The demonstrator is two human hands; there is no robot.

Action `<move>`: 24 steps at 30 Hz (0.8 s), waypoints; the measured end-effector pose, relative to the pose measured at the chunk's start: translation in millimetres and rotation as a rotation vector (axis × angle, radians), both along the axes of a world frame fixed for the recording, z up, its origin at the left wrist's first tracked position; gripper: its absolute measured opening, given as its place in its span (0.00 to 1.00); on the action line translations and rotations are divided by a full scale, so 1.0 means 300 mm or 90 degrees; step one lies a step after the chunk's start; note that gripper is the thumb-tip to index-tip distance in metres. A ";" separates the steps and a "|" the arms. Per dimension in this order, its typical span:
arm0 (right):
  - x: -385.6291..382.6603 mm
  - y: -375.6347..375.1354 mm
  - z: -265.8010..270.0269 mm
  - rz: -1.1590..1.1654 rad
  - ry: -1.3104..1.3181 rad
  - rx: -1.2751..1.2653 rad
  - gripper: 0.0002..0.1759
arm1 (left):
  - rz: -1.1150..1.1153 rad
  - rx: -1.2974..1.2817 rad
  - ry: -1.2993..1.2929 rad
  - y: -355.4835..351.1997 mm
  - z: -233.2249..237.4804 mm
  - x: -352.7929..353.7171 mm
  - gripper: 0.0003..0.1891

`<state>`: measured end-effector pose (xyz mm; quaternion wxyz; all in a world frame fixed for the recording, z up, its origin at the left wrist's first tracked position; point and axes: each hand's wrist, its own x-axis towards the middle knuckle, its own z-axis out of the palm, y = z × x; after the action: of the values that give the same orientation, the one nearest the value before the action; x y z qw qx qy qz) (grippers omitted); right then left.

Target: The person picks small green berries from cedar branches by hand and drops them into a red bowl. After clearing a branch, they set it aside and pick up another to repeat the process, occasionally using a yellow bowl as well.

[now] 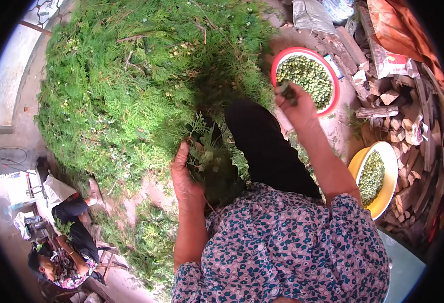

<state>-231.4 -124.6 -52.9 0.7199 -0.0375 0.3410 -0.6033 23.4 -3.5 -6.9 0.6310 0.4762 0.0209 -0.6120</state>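
Observation:
My left hand (186,177) is closed around a leafy evergreen sprig (212,156) that bears small pale-green cones, held above my dark-trousered lap. Over the left edge of a red-rimmed basin (336,91), my right hand (297,103) has its fingers curled together on what look like small green cones (286,91). The basin holds a heap of similar green cones (305,76). A large pile of cut evergreen branches (126,91) lies in front of me, reaching up to my knees.
A yellow basin (386,189) of green cones stands at my right, beside stacked firewood (408,136). Sacks (312,15) and an orange sheet (403,30) lie at the upper right. Another person (70,257) sits at the lower left with a sprig in hand, near more branches (156,242).

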 end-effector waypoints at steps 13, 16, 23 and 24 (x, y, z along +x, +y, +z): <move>-0.452 -0.208 -0.281 -0.254 0.283 0.030 0.25 | -0.007 -0.022 -0.154 -0.007 0.029 -0.006 0.22; -0.285 -0.130 -0.188 0.008 0.346 -0.042 0.17 | 0.002 -0.040 -0.150 -0.007 0.006 -0.002 0.22; 0.259 0.194 0.201 0.565 0.391 -0.190 0.17 | 0.012 -0.119 -0.155 -0.007 0.033 -0.051 0.18; 0.288 0.193 0.175 0.584 0.318 -0.203 0.18 | 0.015 -0.120 -0.154 -0.003 0.035 -0.050 0.18</move>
<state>-145.1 -66.7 -0.4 0.7916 -0.4334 0.3548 -0.2443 8.5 -4.5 3.5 0.6781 0.4848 -0.1077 -0.5418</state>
